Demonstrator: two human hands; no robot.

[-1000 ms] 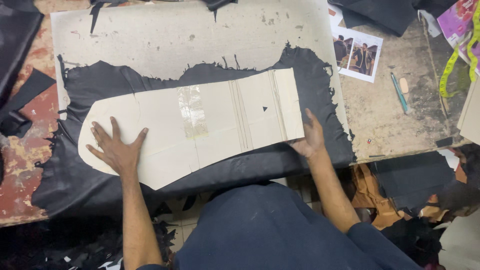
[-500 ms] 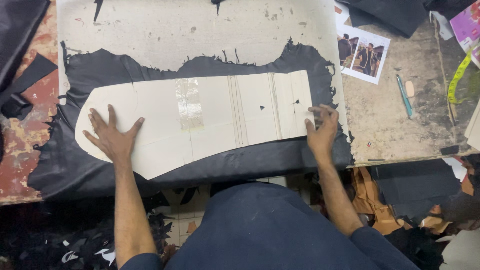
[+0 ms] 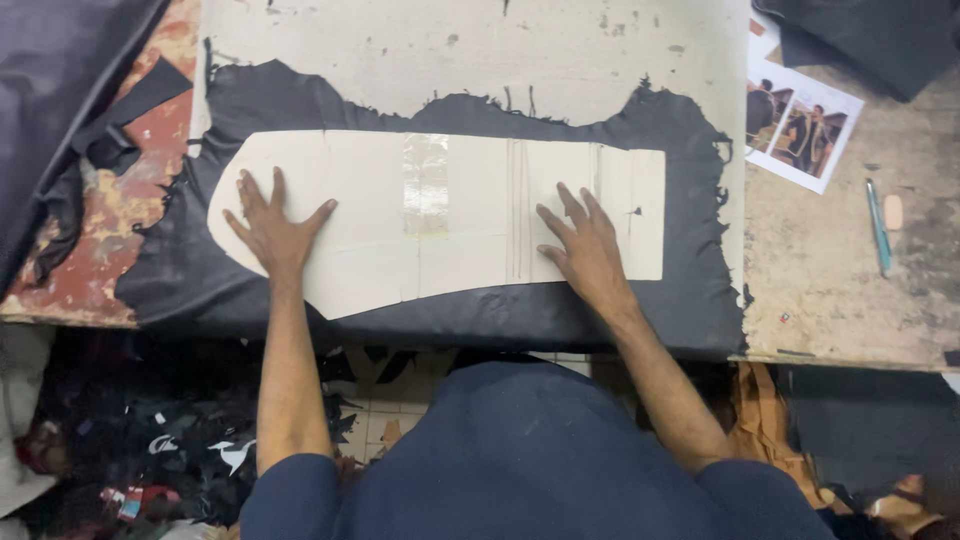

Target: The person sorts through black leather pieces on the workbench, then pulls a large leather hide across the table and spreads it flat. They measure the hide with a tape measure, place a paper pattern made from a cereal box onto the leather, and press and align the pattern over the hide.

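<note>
Presently on the counter (image 3: 600,60): one long cream paper pattern piece (image 3: 450,215), rounded at its left end and squared at its right, patched near the middle with a strip of clear tape (image 3: 427,185). It lies flat on a ragged-edged sheet of black leather (image 3: 560,315), which overhangs the near edge of the counter.

Left hand (image 3: 272,230): open flat, fingers spread, palm down on the rounded left part of the pattern; grips nothing.

Right hand (image 3: 588,250): open flat, fingers spread, palm down on the right part of the pattern, just right of some pencilled vertical lines; grips nothing.

Nearby: printed photograph (image 3: 800,125) on the bare counter to the right of the leather; light blue pen (image 3: 878,228) further right, well apart from both hands; dark fabric heap (image 3: 60,90) at far left; black scraps on the floor (image 3: 180,440) below.
</note>
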